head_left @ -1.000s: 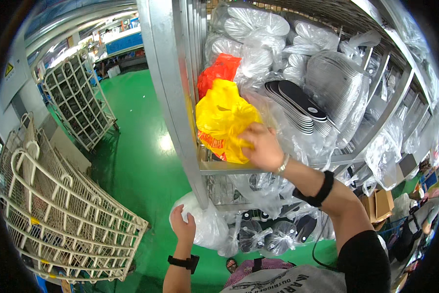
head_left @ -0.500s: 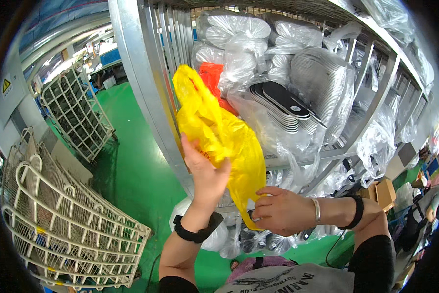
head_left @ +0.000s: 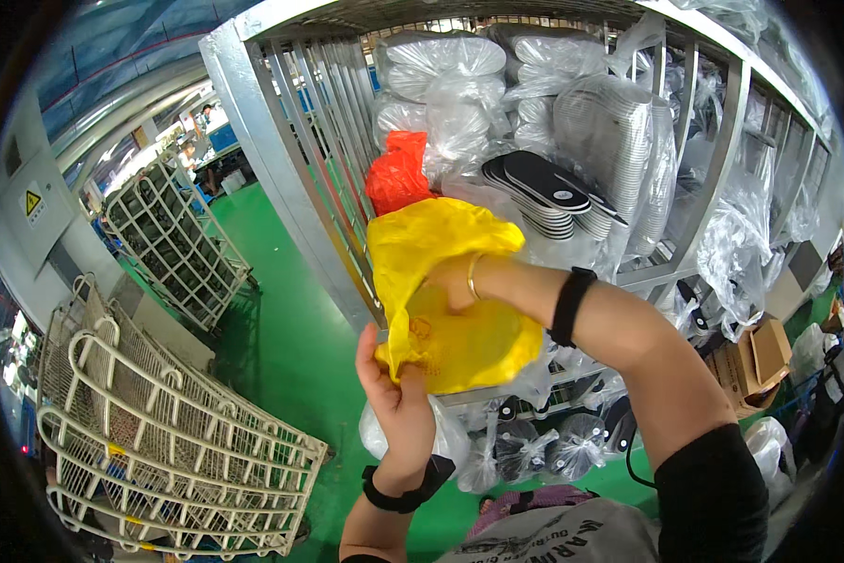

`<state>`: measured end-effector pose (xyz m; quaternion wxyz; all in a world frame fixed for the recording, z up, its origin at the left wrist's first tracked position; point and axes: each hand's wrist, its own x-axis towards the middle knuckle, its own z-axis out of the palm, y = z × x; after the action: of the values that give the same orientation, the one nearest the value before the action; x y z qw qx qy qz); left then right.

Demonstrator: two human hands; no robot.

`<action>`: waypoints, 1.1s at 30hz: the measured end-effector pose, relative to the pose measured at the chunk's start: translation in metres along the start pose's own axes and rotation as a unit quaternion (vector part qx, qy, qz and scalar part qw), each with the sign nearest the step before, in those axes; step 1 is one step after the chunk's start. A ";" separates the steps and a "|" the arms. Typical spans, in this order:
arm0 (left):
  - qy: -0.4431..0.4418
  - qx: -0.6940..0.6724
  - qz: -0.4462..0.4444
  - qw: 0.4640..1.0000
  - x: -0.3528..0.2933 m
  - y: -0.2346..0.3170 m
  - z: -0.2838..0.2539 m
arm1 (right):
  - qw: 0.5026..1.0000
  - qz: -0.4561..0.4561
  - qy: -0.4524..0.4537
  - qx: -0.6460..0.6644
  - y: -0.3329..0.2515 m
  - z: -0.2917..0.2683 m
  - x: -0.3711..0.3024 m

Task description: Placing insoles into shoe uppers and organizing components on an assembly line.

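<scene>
A yellow plastic bag (head_left: 478, 352) is spread wide in front of me at the rack's edge. My left hand (head_left: 401, 399) pinches the bag's near left rim between thumb and fingers. Reaching in from the right, my right hand (head_left: 455, 283) is inside the bag's mouth, and the yellow film hides its fingers. Just behind the bag sits a crumpled red plastic bag (head_left: 398, 174). A stack of black-topped insoles (head_left: 548, 188) lies on the shelf beyond my right forearm.
A metal rack (head_left: 267, 150) surrounds the shelf, with clear-bagged insole bundles (head_left: 605, 141) piled inside. More bagged bundles (head_left: 572, 450) lie below. White wire carts (head_left: 178, 441) stand at the left, with a loaded cage trolley (head_left: 173, 244) behind. A cardboard box (head_left: 755, 361) is at the right.
The yellow bag has gone from hanging long and folded to being spread with its mouth wide. My right hand has moved up from its lower edge into it. The red bag shows more.
</scene>
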<state>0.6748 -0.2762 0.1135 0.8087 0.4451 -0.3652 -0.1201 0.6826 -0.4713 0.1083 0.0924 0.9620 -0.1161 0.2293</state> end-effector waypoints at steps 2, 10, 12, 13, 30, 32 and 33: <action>0.023 0.004 -0.006 1.000 -0.004 0.004 -0.005 | 0.999 0.001 -0.022 0.031 0.018 0.002 -0.026; 0.005 -0.007 0.018 1.000 -0.006 0.001 -0.015 | 0.980 -0.020 -0.111 0.166 0.037 0.031 -0.034; -0.012 -0.010 0.013 1.000 -0.006 -0.001 -0.023 | 0.970 -0.027 -0.133 0.201 0.038 0.041 -0.030; -0.031 -0.002 0.026 0.999 -0.006 -0.004 -0.027 | 0.965 -0.028 -0.145 0.216 0.035 0.045 -0.036; -0.104 0.228 0.156 0.955 0.055 -0.063 0.011 | 0.787 -0.129 -0.226 0.559 0.035 -0.082 -0.027; -0.139 0.091 0.017 0.986 0.061 -0.071 0.012 | 0.831 -0.144 -0.061 0.534 0.054 -0.095 -0.043; -0.134 0.093 0.022 0.986 0.063 -0.072 0.010 | 0.708 0.039 -0.114 0.696 0.050 -0.120 -0.055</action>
<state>0.7218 -0.3566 0.0892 0.7100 0.4899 -0.4895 -0.1270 0.5710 -0.4817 0.1948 -0.6261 0.7670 0.0290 0.1375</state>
